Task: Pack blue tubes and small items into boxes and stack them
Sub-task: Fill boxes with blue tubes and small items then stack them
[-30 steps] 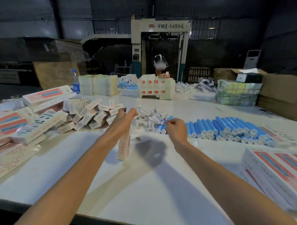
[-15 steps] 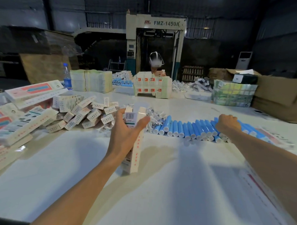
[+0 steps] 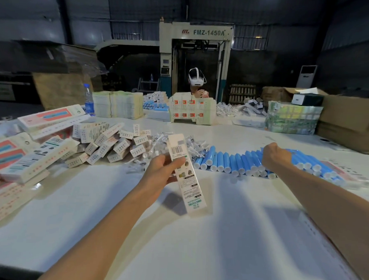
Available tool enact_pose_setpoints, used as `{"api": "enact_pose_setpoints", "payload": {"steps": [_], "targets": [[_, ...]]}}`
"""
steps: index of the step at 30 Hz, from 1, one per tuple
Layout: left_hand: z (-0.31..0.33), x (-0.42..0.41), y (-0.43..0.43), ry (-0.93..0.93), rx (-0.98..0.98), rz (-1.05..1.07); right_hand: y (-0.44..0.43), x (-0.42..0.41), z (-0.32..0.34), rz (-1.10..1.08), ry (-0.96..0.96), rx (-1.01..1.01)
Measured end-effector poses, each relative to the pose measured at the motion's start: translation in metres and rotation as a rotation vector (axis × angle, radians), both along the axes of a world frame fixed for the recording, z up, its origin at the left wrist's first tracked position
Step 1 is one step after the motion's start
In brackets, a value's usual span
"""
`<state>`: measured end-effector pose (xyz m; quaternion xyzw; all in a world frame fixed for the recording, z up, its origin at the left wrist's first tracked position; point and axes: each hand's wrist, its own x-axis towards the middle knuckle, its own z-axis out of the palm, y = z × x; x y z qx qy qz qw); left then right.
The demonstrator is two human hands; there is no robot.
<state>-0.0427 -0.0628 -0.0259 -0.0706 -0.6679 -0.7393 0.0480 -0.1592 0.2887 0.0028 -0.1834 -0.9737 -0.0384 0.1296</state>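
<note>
Room: a dim workshop with a tall machine [image 3: 195, 32] marked FMZ-1450A at the back, and another person [image 3: 197, 81] in a white headset across the table.
Surface: a wide white table [image 3: 218, 235], crowded along its far half.
Left hand [image 3: 160, 172]: fingers and thumb wrapped round a long white box [image 3: 190, 188], gripping it near the upper end.
Long white box: held above the table in the middle and tilted, barcode end up and away, lower end nearer the person.
Right hand [image 3: 274, 156]: knuckles up, curled down onto the row of blue tubes [image 3: 226, 162]. The fingers are hidden, so I cannot tell whether they have hold of a tube.
Blue tubes: lying side by side in a long row right of centre, white caps facing the person.
Small items [image 3: 197, 147]: a heap of clear-wrapped pieces just behind the box, touching the left end of the tube row.
Small boxes [image 3: 108, 143]: a loose pile left of the heap.
Flat cartons [image 3: 32, 157]: stacked at the left edge.
</note>
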Motion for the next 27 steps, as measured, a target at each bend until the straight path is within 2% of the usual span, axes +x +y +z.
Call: {"api": "enact_pose_setpoints", "payload": {"steps": [2, 4, 7, 10, 12, 13, 17, 23, 27], "targets": [[0.001, 0.000, -0.003, 0.023, -0.002, 0.007, -0.011, 0.002, 0.006, 0.027, 0.134, -0.016], [0.002, 0.001, -0.006, 0.040, -0.007, 0.004, -0.031, 0.003, 0.019, 0.154, 0.264, -0.160], [0.003, 0.000, -0.009, 0.048, -0.041, -0.010, -0.076, 0.015, 0.053, 0.467, 0.454, -0.770], [0.004, 0.002, -0.010, 0.061, -0.059, -0.019, -0.121, 0.038, 0.085, 0.754, 0.486, -1.340], [0.005, 0.003, -0.012, 0.075, -0.081, -0.021, -0.145, 0.051, 0.096, 0.941, 0.429, -1.562], [0.006, 0.003, -0.012, 0.080, -0.095, -0.022, -0.155, 0.057, 0.098, 1.013, 0.395, -1.603], [0.007, 0.004, -0.013, 0.100, -0.117, -0.038, -0.181, 0.068, 0.090, 1.106, 0.302, -1.522], [0.006, 0.003, -0.015, 0.154, -0.149, -0.072, -0.181, 0.068, 0.086, 1.063, 0.207, -1.115], [0.004, 0.001, -0.017, 0.170, -0.160, -0.075, -0.181, 0.071, 0.092, 1.097, 0.103, -0.990]]}}
